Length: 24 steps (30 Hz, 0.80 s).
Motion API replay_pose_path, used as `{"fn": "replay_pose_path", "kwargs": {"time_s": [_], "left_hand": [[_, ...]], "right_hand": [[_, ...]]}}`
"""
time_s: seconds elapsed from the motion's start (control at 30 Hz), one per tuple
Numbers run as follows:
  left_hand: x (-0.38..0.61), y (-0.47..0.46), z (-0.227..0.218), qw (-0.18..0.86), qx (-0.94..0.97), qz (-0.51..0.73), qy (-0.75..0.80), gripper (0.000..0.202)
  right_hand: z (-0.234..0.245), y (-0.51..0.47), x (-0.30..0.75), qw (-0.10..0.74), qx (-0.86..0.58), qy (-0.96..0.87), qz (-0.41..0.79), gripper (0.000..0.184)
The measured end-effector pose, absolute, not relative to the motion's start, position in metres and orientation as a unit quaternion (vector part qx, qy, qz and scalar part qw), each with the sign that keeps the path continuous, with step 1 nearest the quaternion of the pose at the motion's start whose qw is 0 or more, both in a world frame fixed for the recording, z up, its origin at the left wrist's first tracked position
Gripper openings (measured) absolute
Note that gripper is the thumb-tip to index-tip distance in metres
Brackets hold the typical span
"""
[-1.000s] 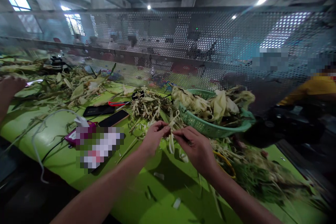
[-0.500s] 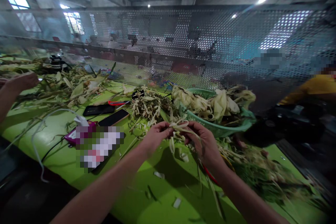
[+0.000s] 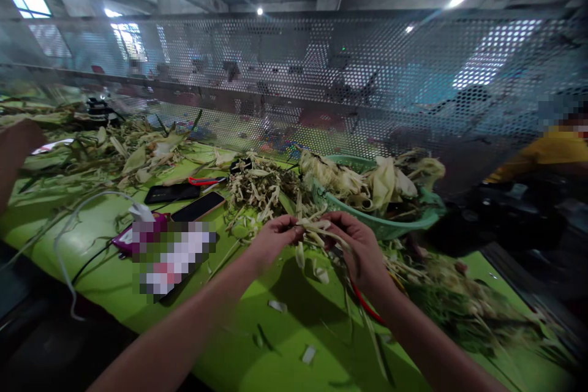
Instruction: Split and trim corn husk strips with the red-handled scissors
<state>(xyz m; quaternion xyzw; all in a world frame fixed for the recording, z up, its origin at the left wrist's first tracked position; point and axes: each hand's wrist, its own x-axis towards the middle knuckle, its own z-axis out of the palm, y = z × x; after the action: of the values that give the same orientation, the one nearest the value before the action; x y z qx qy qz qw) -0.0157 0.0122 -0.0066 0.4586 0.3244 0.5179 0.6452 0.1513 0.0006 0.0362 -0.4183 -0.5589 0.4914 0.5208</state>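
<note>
Pale strips of what looks like dried corn husk [image 3: 316, 228] stretch between my two hands, above the green table [image 3: 248, 337]. My left hand [image 3: 280, 236] pinches one end between thumb and fingertips. My right hand [image 3: 356, 242] is closed around the other side, its fingertips partly hidden by the strips. Just beyond my hands stands a green plastic basket [image 3: 390, 229] with bundles of husk [image 3: 386, 180] in it. Left of the basket lies a heap of small knotted husk pieces [image 3: 261, 187]. A red-handled tool [image 3: 367, 306] lies partly under my right forearm.
Two dark phones [image 3: 199, 205], a red-handled cutter [image 3: 206, 181], a purple tissue pack [image 3: 140, 233] and a white cable [image 3: 62, 257] lie to the left. Husk piles [image 3: 133, 147] spread behind them. Another person's arm [image 3: 16, 153] reaches in at far left. A perforated metal screen [image 3: 275, 79] runs along the back.
My hands stay nearly in place, and the husk strips between them have shifted slightly. The other person's hand at far left has moved left, toward the edge of view.
</note>
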Motion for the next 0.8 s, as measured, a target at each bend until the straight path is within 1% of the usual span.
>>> {"fn": "replay_pose_path", "kwargs": {"time_s": [0.1,0.2,0.27,0.4,0.47,0.6,0.73,0.8], "left_hand": [[-0.016,0.011,-0.008,0.635,0.483,0.503,0.332,0.027],[-0.016,0.009,-0.007,0.634,0.499,0.489,0.331,0.030],[-0.017,0.009,-0.006,0.632,0.516,0.477,0.327,0.030],[-0.018,0.011,-0.004,0.605,0.547,0.455,0.356,0.023],[-0.019,0.011,-0.003,0.610,0.540,0.455,0.359,0.020],[-0.020,0.012,-0.002,0.628,0.514,0.472,0.345,0.020],[-0.024,0.014,-0.002,0.610,0.484,0.500,0.379,0.022],[-0.026,0.016,-0.002,0.608,0.467,0.515,0.384,0.024]], "right_hand": [[0.036,0.002,0.152,0.520,-0.408,-0.547,0.513,0.022],[0.036,0.002,0.152,0.521,-0.418,-0.542,0.510,0.023],[0.036,0.004,0.153,0.536,-0.428,-0.543,0.485,0.021],[0.039,0.012,0.162,0.582,-0.451,-0.554,0.388,0.018],[0.040,0.017,0.167,0.605,-0.450,-0.556,0.351,0.017],[0.046,0.022,0.175,0.626,-0.443,-0.554,0.324,0.019],[0.054,0.021,0.181,0.662,-0.432,-0.536,0.297,0.020],[0.056,0.020,0.182,0.650,-0.436,-0.548,0.296,0.022]]}}
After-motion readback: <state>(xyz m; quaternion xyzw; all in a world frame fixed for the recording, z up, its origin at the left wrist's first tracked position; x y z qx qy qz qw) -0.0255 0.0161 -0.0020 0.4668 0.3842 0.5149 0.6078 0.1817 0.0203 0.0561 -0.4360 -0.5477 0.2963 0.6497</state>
